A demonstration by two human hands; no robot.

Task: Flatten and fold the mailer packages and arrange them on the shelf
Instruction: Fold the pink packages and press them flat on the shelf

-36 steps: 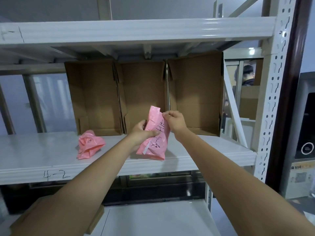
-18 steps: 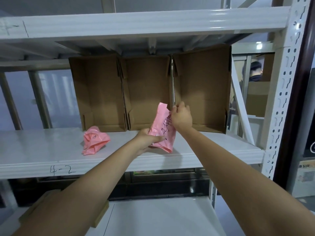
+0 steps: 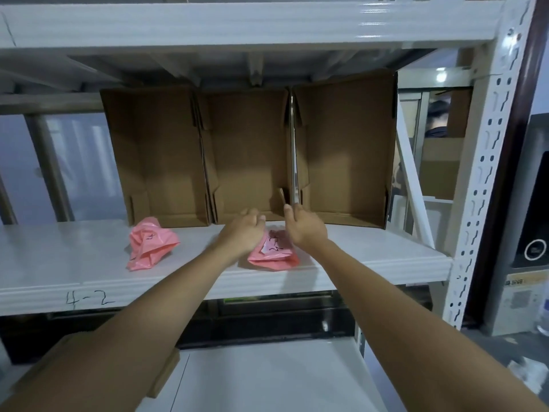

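My left hand (image 3: 242,233) and right hand (image 3: 303,226) hover loosely spread, holding nothing, over the folded pink mailer (image 3: 273,254) on the shelf (image 3: 371,248); a crumpled mailer (image 3: 150,243) lies left.

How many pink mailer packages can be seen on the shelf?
2. One crumpled pink mailer lies on the left of the shelf, before the left cardboard box. The other pink mailer lies near the middle, between the two hands. More may be hidden behind them.

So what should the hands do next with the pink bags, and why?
Probably reach the left hand over to the crumpled mailer. The folded mailer lies flat on the shelf, while the other one is bunched up and not yet flattened.
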